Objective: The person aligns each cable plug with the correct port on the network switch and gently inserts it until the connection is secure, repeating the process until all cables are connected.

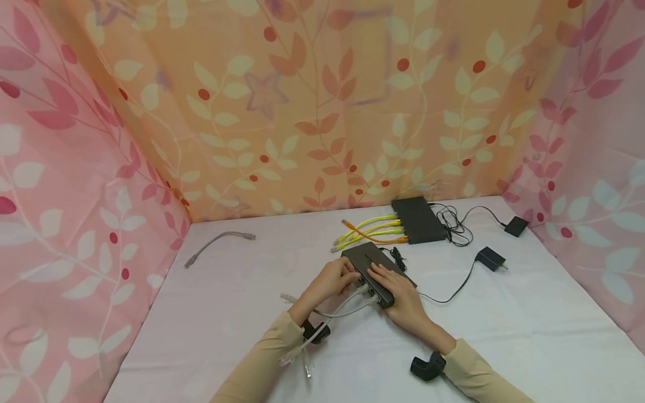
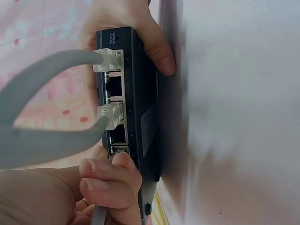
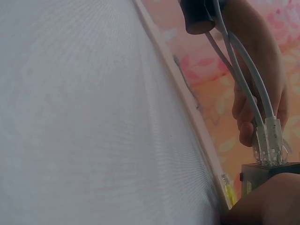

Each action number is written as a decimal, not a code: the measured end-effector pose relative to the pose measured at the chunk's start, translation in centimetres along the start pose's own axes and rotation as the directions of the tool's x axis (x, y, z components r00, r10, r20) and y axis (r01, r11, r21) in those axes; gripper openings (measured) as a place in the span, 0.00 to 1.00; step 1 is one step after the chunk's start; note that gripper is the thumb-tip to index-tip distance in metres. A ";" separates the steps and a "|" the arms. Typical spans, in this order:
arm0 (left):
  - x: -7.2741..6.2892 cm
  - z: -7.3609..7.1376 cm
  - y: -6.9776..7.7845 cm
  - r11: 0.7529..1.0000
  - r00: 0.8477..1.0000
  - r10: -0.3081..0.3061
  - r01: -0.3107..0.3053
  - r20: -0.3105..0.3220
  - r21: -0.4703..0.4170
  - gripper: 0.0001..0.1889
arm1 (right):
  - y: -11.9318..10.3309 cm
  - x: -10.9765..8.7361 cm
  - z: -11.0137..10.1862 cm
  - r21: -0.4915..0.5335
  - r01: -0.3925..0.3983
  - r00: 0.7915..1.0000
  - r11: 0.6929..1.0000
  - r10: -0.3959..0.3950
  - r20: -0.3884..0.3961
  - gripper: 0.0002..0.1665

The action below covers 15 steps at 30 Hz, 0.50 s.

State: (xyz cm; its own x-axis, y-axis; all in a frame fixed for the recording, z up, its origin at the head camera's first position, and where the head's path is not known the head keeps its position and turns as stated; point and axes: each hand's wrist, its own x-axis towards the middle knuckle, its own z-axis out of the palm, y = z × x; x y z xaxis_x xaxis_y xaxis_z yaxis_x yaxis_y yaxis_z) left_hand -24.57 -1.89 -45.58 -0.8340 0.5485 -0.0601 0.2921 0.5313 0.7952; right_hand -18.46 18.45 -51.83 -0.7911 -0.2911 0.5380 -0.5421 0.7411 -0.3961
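Note:
A black network switch [image 1: 367,260] is tilted between the two hands. My right hand [image 1: 403,296] grips it, fingers over its top and the thumb [image 2: 161,58] against its underside. Grey network cables sit in two of its ports, by a clear plug [image 2: 108,61] near one end and another plug [image 2: 110,116] further along. My left hand [image 1: 330,278] pinches the end of a third grey cable [image 2: 99,215] at the port nearest the far end; the fingers hide its plug. Loose ends of the cables [image 1: 297,354] hang by the left wrist.
Behind stands another black box [image 1: 418,221] with several yellow cables [image 1: 375,230] and an orange cable [image 1: 360,230] plugged in. Two power adapters [image 1: 516,226] with thin black cords lie at the right. A loose grey cable [image 1: 216,242] lies at the left. Patterned curtains [image 1: 302,112] enclose the table.

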 end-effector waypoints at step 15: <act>0.2 -0.4 0.3 0.998 1.000 -0.003 0.005 0.030 -0.066 0.07 | 0.0 -0.1 0.1 0.014 -0.004 1.000 1.000 0.004 0.002 0.47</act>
State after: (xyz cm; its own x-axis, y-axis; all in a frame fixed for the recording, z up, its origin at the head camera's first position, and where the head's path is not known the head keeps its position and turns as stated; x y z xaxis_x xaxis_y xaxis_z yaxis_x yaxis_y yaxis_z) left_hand -24.88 -1.88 -45.12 -0.8202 0.5663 -0.0806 0.2566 0.4903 0.8329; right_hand -18.43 18.41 -51.95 -0.7939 -0.2897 0.5346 -0.5429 0.7336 -0.4087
